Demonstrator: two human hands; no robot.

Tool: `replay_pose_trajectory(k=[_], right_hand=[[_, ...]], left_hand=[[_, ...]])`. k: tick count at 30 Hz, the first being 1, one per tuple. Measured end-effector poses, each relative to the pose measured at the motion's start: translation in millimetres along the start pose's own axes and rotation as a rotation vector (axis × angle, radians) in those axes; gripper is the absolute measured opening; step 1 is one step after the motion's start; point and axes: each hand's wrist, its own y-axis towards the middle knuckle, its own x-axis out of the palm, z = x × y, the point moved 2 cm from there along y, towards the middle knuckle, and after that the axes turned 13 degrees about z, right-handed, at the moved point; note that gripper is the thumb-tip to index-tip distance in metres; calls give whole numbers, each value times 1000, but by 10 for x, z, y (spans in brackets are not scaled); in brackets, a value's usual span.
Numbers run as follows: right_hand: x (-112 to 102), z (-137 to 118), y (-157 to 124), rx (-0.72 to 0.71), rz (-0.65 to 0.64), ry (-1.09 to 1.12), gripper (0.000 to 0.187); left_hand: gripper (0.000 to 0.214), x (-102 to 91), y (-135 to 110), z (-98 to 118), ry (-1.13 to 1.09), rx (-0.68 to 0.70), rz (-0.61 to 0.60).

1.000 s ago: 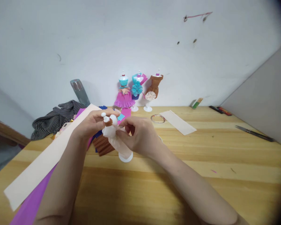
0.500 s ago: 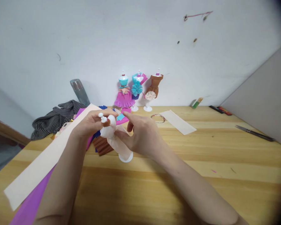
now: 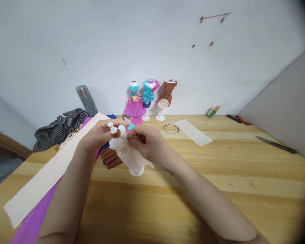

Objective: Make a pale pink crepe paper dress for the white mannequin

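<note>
Mini mannequin (image 3: 117,141), white with a knobbed neck, sits tilted between both hands above the near middle of the counter (image 3: 218,176). Its round base is down by the wood, though contact cannot be told. The left hand (image 3: 99,134) is closed around its upper body from the left. The right hand (image 3: 149,144) has its fingertips pinched together on the cream paper (image 3: 132,159) wrapped over the torso. Just behind lie brown pleated paper (image 3: 110,157) and a long cream strip (image 3: 48,176) over a purple sheet (image 3: 33,223). Against the wall stand three dressed mannequins (image 3: 148,96), with a steel bottle (image 3: 86,100) and striped cloth (image 3: 61,128) to their left. A metal ring (image 3: 171,128), a shorter cream strip (image 3: 193,133) and scissors (image 3: 276,144) lie to the right.
</note>
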Motion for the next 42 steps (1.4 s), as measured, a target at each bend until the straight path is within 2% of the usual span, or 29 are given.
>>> replay_pose_trajectory(k=[3,5,11,15,17,20,22,24,26,27,31,35,39,42], right_hand=[[27,86,24,82,-70,97,9],[19,116,35,107,-71,125,9],[8,106,36,88,-87,215,8],[12,105,29,91,-69,191,10],[9,77,21,47,-33,146,8],[-24,-21,1,-142,22,-5,11],[-77,-88,-9,-247,71,-138,15],[-150,-131,-5,-286,156,-230,18],[-207,-135,14,-247,213,-228,17],[-215,-120,26,-202,197,-191,17],[-118,8,68,-7,27,-20,33],[-57,138,115,100,103,55,31],[-180,202,179,195,110,253,32],[-328,220,217,259,116,407,31]], left_hand=[[43,-5,-4,-13,-14,-20,31],[46,-1,-9,-20,-13,-40,25],[45,15,-9,-20,-25,-62,41],[39,8,-9,-53,-7,-40,57],[35,4,-5,-68,-12,-6,74],[33,11,6,-63,-26,38,82],[36,29,15,-44,-44,41,75],[41,59,27,-24,-80,22,65],[44,91,41,-12,-116,8,70],[43,107,49,-12,-121,6,81],[38,166,79,-27,-36,4,202],[36,255,88,15,86,11,330],[45,316,81,91,75,-49,366],[37,332,69,94,137,-130,355]])
